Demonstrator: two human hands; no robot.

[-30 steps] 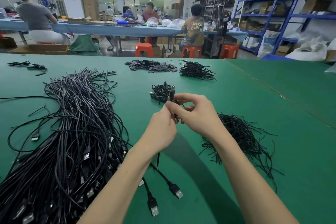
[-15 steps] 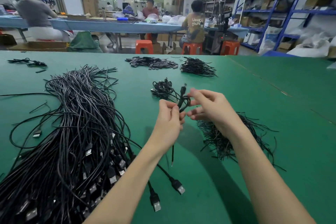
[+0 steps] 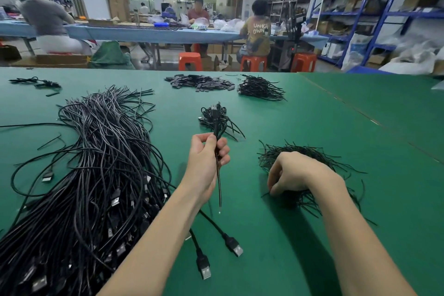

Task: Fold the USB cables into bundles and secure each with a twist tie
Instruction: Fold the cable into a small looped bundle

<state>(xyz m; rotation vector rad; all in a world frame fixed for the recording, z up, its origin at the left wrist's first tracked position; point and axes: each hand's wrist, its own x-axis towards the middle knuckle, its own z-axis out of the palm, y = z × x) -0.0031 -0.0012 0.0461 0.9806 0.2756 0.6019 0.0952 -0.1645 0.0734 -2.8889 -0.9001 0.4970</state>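
My left hand grips a folded black USB cable upright above the green table. Its loops stick up past my fingers and one thin tail hangs down below my palm. My right hand rests on the heap of black twist ties, fingers curled down into it and pinching at a tie by the heap's near left edge. A large pile of loose USB cables fills the left side. A small pile of tied bundles lies just beyond my left hand.
Two loose USB plugs lie under my left forearm. Far across the table sit a heap of small dark parts, another clump of short cables and a few strands at far left. People work at a blue bench behind.
Both hands were together on the cable, folding it. Now my right hand has let go and dropped right onto the twist ties, while my left alone holds the folded cable.
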